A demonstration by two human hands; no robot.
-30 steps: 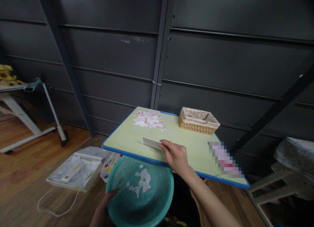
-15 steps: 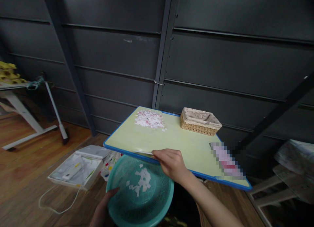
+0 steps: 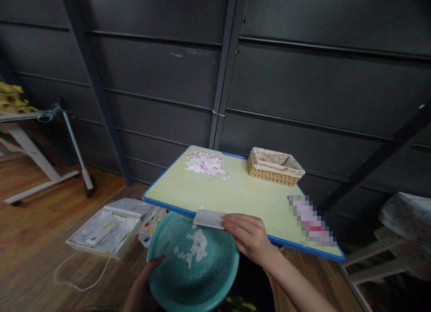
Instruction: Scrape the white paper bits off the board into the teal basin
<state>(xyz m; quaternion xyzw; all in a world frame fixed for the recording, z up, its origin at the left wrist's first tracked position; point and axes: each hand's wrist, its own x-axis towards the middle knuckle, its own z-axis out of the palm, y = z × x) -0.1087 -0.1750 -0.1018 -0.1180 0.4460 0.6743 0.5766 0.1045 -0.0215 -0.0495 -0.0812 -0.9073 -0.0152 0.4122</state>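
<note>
My right hand (image 3: 251, 235) has a flat white card (image 3: 208, 218) pinched at one end, thumb and fingers pressed together on it; the card reaches leftward from my fingers, by the near edge of the yellow, blue-rimmed table (image 3: 242, 195), above the far part of the green basin (image 3: 215, 278); my left hand (image 3: 143, 283) clasps that basin at its left side, the thumb laid over the rim, while the other fingers are hidden and I cannot tell how they are set; the basin sits under the table's near edge, and paper scraps (image 3: 197, 249) lie loosely grouped inside it; a lone scrap (image 3: 201, 208) lies just beside the card, at the table's near edge.

Toward the table's far left corner a heap of white and pinkish scraps (image 3: 205, 163) is spread, a few loose bits at its right side; near the table's far right corner stands a wicker basket (image 3: 272, 175) with a patterned cloth lining; along the table's right edge lies a pinkish thing (image 3: 311, 224), too pixelated for me to make out; on the floor, left of the table, is an open white box (image 3: 129, 238) with a white device (image 3: 100, 235) in it, and a pale cord (image 3: 81, 288) loops on the floor before it; behind the table rises a dark panelled wall (image 3: 161, 78).
</note>
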